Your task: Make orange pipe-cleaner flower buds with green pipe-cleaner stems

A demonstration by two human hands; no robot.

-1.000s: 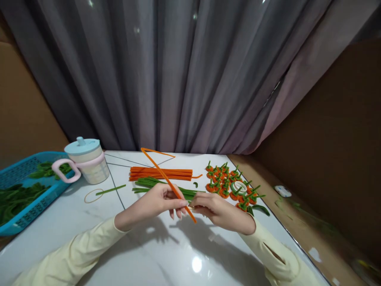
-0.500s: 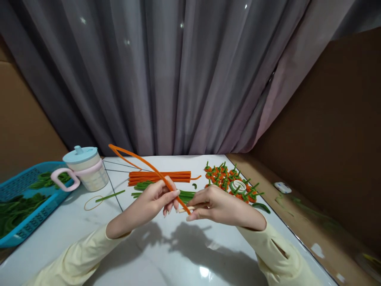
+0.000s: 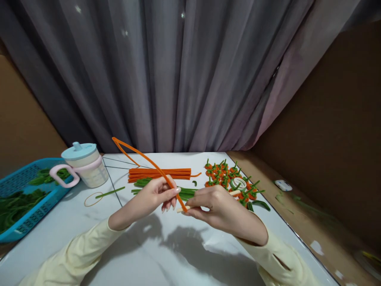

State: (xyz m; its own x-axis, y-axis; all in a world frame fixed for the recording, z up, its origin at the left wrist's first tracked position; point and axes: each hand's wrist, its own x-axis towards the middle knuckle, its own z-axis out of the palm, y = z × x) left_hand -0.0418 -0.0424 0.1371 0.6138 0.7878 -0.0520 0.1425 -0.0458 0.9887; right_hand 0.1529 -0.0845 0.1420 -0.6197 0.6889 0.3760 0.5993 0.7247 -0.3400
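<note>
Between my thumb and fingers, my left hand (image 3: 159, 193) pinches a long orange pipe cleaner (image 3: 149, 157). Its far end is folded back in a sharp bend at the upper left. My right hand (image 3: 212, 202) is closed round a thin pale wooden stick (image 3: 182, 209), whose back end pokes out behind the knuckles. At the right fingertips the pipe cleaner's lower end lies against the stick. Beyond the hands lie a bundle of orange pipe cleaners (image 3: 160, 173) and some green pipe cleaners (image 3: 187, 193), partly covered by my left hand.
Several small orange-and-green pipe cleaner pieces (image 3: 218, 171) stand at the right, with a roll of tape (image 3: 238, 183) among them. A lidded cup (image 3: 86, 167) and a blue basket (image 3: 35, 212) of green pieces are at the left. A rubber band (image 3: 89, 201) lies near the cup.
My right hand has turned slightly, so the stick's back end now shows behind it. The pipe cleaner's lower end has moved a little left along with the fingertips. The view has shifted slightly.
</note>
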